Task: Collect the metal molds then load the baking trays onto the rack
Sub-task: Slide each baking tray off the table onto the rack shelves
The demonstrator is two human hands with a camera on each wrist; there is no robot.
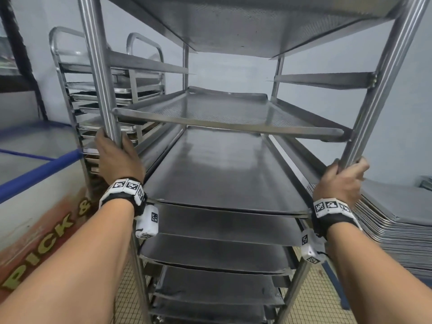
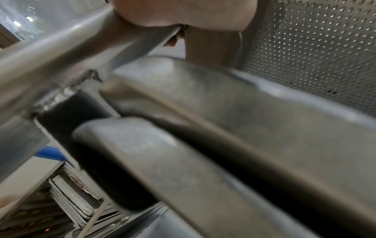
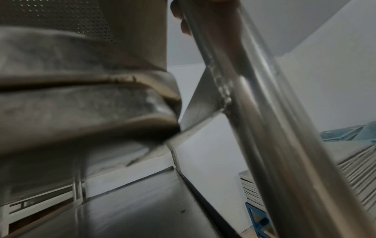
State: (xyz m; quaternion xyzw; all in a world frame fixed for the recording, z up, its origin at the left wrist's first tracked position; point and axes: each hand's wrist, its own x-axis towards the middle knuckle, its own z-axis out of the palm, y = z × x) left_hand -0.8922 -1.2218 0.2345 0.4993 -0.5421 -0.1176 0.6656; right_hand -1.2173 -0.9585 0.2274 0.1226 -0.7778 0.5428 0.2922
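A steel rack (image 1: pixel 98 66) fills the head view, with several dark baking trays (image 1: pixel 219 169) on its lower rails and perforated trays (image 1: pixel 210 113) higher up. My left hand (image 1: pixel 117 155) grips the rack's front left post. My right hand (image 1: pixel 343 178) grips the front right post (image 1: pixel 378 90). In the left wrist view the left hand (image 2: pixel 183 14) wraps the post (image 2: pixel 61 48) above the tray edges (image 2: pixel 223 128). The right wrist view shows fingers (image 3: pixel 179 12) curled round the right post (image 3: pixel 264 112). No metal molds are in sight.
A second rack (image 1: pixel 77 94) loaded with trays stands behind on the left. A chest freezer (image 1: pixel 35 164) with a blue rim is at the left. A tall stack of trays (image 1: pixel 397 218) sits at the right. The floor (image 1: pixel 131 288) is tiled.
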